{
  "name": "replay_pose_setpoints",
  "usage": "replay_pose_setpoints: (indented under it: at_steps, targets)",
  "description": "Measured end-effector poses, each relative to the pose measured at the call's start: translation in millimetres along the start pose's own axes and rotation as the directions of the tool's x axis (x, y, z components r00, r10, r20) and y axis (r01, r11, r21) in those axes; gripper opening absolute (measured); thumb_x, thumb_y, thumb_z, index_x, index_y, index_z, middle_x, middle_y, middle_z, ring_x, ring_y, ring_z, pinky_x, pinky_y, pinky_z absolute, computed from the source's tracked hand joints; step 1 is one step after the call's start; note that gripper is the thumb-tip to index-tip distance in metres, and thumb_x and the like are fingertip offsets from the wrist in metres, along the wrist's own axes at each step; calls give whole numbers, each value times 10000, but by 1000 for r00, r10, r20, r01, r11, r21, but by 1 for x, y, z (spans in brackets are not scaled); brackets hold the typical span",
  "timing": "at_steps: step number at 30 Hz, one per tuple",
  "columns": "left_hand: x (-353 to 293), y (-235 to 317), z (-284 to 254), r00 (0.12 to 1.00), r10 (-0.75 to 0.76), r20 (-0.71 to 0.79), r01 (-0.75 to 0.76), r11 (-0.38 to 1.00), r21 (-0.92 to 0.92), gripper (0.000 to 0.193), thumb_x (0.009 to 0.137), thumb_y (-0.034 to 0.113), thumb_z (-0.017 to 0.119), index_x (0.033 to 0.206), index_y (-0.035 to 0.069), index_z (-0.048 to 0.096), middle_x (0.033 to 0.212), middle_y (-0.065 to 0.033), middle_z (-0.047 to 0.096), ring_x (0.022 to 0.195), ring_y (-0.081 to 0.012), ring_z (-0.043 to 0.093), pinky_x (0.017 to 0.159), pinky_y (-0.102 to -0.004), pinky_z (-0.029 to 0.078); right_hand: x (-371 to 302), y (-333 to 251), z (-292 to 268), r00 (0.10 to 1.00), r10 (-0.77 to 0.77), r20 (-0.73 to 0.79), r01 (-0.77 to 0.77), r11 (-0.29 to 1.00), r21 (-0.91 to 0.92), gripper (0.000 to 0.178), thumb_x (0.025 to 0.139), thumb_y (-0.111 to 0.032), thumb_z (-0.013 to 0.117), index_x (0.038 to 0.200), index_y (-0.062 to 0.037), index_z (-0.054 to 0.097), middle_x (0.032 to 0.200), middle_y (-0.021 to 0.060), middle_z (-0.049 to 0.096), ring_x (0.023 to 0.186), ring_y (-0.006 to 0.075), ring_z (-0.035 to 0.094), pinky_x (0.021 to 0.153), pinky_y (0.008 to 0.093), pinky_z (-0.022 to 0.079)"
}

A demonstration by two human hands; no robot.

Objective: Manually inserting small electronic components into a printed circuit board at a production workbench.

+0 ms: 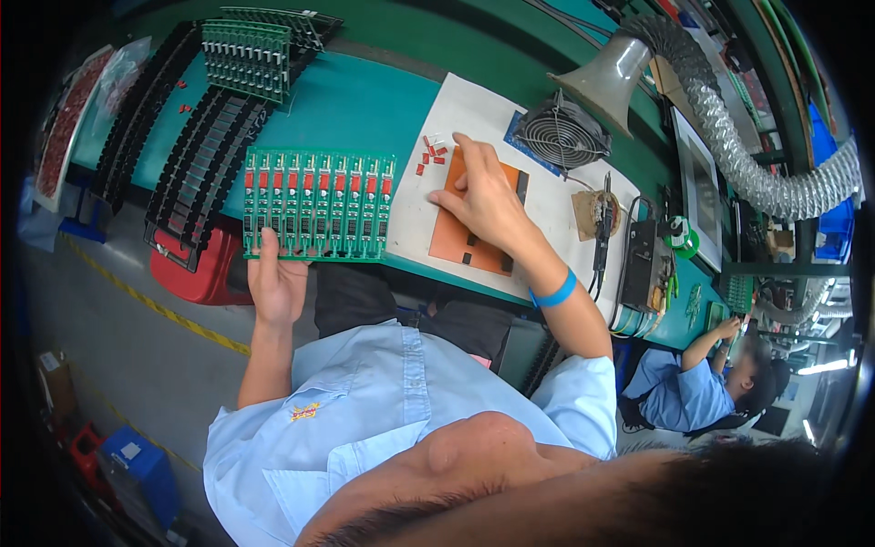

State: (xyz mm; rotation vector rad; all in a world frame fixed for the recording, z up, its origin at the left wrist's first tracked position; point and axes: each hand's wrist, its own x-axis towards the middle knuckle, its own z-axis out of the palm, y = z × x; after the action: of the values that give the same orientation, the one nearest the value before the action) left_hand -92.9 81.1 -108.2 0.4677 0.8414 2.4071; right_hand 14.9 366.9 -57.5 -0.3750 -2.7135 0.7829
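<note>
My left hand [276, 284] grips the lower edge of a green circuit board panel [319, 239], its thumb lying over the front. A row of small red components [324, 181] runs across the panel's upper part, with dark parts below. Over an orange plate [453, 239] hovers my right hand [489, 196], thumb and fingers apart and nothing visible in them. Just beyond its thumb, several loose red components [430, 155] with thin leads are scattered on a white sheet [415, 219].
Black slotted racks [205, 164] and an upright stack of green boards [246, 59] stand at the left. Behind the plate are a black fan [563, 135] and a funnel-shaped extraction hood [606, 77]. A soldering iron [603, 223] rests at the right; another person [684, 387] works beyond.
</note>
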Motion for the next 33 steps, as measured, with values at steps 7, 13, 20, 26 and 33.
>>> replay_pose_setpoints:
  at_steps: [7,13,20,26,33]
  targets:
    - [-12,1,12,997,24,-74,-25,1000,-12,393,1086,239,358,1446,90,415,1358,-101,595,1139,-224,650,922,-392,559,55,6,20,985,-156,75,163,983,-91,466,845,-83,739,1255,35,553,1188,189,560,839,236,637,765,319,553]
    - [-10,-11,20,999,-34,-23,32,997,-70,383,1082,219,380,1445,99,402,1331,-104,605,1120,-231,655,914,-386,560,53,-13,3,965,-171,-199,195,975,103,384,873,-90,717,1216,21,588,1011,159,658,805,204,638,720,284,538]
    - [-1,-38,30,989,-134,63,140,985,-102,406,1079,234,372,1465,109,382,1397,-111,560,1179,-261,627,976,-426,536,-61,-43,-6,932,310,188,-319,452,833,277,956,-40,594,1218,48,579,1015,140,703,727,160,653,616,231,533]
    - [-2,-57,46,946,-222,237,225,974,14,449,1066,292,430,1472,109,376,1425,-134,527,1204,-295,606,1012,-446,506,-79,-34,-3,913,403,59,-201,319,926,350,953,-13,601,1287,60,525,1024,147,697,753,156,660,644,220,551]
    - [-4,-54,54,621,-538,570,773,539,-334,856,917,641,518,1545,116,267,1538,-169,382,1324,-376,490,1108,-561,383,-87,-10,-43,959,263,109,-172,231,958,341,954,-20,611,1282,63,560,949,141,706,721,138,647,645,206,547]
